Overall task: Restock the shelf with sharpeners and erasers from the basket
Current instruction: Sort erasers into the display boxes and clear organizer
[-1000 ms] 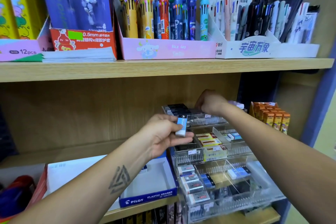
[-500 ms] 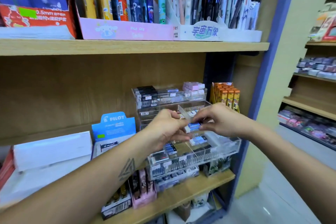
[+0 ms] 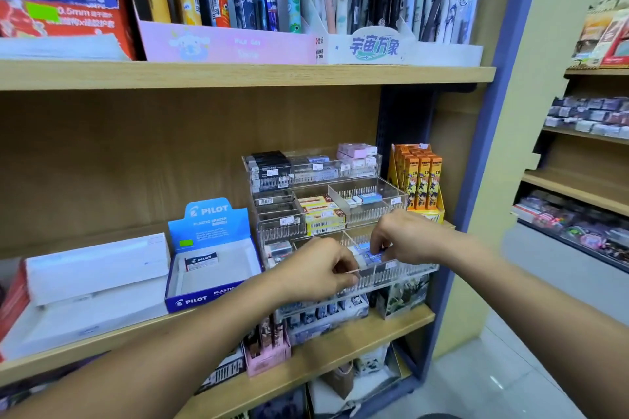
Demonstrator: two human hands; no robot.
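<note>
Small blue-and-white eraser now going down into lowest tier of clear plastic stepped rack, out of left hand. Right hand pinching it; left hand's grip hard to tell. One more eraser nearly stocked.

You have a small white eraser with a blue sleeve at the front, lowest tier of the clear acrylic tiered organizer. Your right hand pinches it from above with curled fingers; your left hand is at its left end, fingers curled at the tier's front wall. The eraser lies roughly level, long side across the tier. Whether it rests on the tier floor cannot be told. The organizer stands on the wooden shelf.
</note>
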